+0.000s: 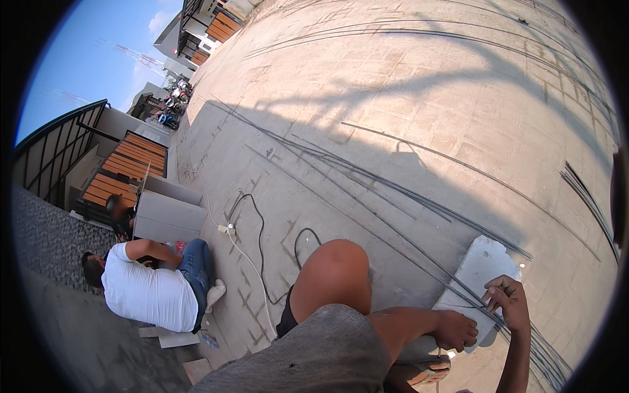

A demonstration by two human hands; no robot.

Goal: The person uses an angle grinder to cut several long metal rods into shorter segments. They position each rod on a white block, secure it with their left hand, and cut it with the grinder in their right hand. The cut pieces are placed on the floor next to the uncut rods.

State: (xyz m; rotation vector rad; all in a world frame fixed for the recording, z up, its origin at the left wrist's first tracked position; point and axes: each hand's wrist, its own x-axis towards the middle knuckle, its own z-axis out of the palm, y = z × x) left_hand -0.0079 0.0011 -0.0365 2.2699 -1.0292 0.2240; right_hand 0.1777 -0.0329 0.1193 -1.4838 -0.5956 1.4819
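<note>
A pale, rough-edged slab (pixel 483 257) lies on the paving at the lower right. Thin steel rods (pixel 419 249) run diagonally across it and on past my right forearm. Over the slab, my right hand (pixel 510 296) has its fingers bent in a pinch at one of the rods. My left hand (pixel 457 331) is at the slab's near left edge, knuckles up and fingers curled. Whatever it grips is hidden beneath it. A thin dark line crosses the slab between the hands; I cannot tell if it is wire or a crack. My bent knee (pixel 334 272) is left of them.
More long rods (pixel 468 169) lie across the paving, with another bundle (pixel 590 206) at far right. A black cable (pixel 262 226) and white extension cord (pixel 242 252) snake along the left. A person in a white shirt (pixel 151 285) sits by a grey box (pixel 167 216), another person beyond.
</note>
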